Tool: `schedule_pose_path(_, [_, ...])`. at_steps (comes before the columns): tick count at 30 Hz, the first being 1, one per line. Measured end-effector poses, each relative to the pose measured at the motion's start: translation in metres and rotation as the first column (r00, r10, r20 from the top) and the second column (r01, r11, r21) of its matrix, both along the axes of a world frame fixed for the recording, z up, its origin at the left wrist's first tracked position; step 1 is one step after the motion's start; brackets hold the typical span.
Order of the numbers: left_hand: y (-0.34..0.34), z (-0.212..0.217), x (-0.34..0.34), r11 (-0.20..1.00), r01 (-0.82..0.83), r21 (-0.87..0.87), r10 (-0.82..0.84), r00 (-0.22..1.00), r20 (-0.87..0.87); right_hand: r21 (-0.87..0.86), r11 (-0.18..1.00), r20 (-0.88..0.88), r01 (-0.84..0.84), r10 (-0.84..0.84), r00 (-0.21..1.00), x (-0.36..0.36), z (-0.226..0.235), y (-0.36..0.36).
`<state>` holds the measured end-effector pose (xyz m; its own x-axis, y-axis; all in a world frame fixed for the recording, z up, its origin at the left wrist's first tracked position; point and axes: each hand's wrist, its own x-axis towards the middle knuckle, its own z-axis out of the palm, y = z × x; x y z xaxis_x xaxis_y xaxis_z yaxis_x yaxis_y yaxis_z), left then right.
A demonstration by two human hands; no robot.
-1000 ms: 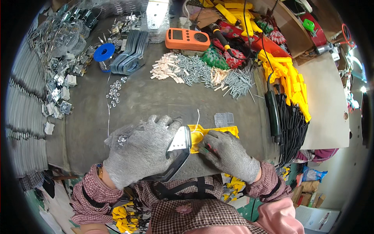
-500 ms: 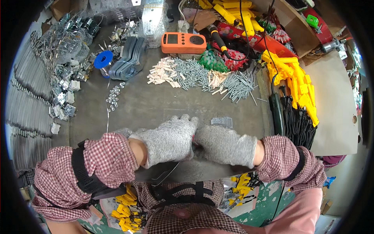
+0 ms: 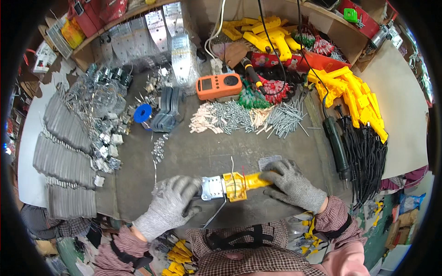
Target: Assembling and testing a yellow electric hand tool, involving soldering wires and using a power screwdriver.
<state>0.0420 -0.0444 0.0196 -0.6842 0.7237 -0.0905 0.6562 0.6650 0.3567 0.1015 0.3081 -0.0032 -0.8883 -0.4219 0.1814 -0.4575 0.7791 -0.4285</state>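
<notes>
Your gloved left hand (image 3: 172,202) clamps the metal end, right hand (image 3: 292,184) closed on the yellow tool (image 3: 241,184); looks rigid, light—hold the body.

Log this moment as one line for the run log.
left hand: gripping metal plate end | right hand: on yellow tool body | surface: grey workbench | nearby: screw pile

Two gloved hands, left hand (image 3: 172,202) at seven o'clock and right hand (image 3: 291,181) at five o'clock, share one yellow tool body (image 3: 239,184). One orange meter (image 3: 218,86) at twelve o'clock; one blue tape roll (image 3: 142,112) at ten o'clock; one dark green power tool (image 3: 336,145) at three o'clock. Screws, brackets, yellow housings: too many to count.
</notes>
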Motion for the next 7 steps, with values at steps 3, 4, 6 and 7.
schedule_pose_path(3, [-0.004,-0.012,-0.033,0.992,0.018,0.124,-0.032,0.994,0.109,0.162,0.969,0.166,-0.184,0.157,0.973,-0.031,0.007,0.01])
schedule_pose_path(4, [-0.01,-0.019,-0.064,0.992,-0.013,0.127,-0.037,0.921,0.387,0.01,0.996,0.55,-0.093,0.072,0.832,-0.066,0.034,0.005])
schedule_pose_path(6, [-0.023,-0.018,-0.093,0.943,-0.31,0.119,0.083,0.568,0.819,-0.145,0.984,0.794,0.109,0.05,0.606,-0.078,0.061,0.005])
schedule_pose_path(7, [-0.029,-0.015,-0.109,0.837,-0.547,0.032,0.16,0.3,0.94,-0.222,0.964,0.727,0.146,0.064,0.683,-0.087,0.062,0.012])
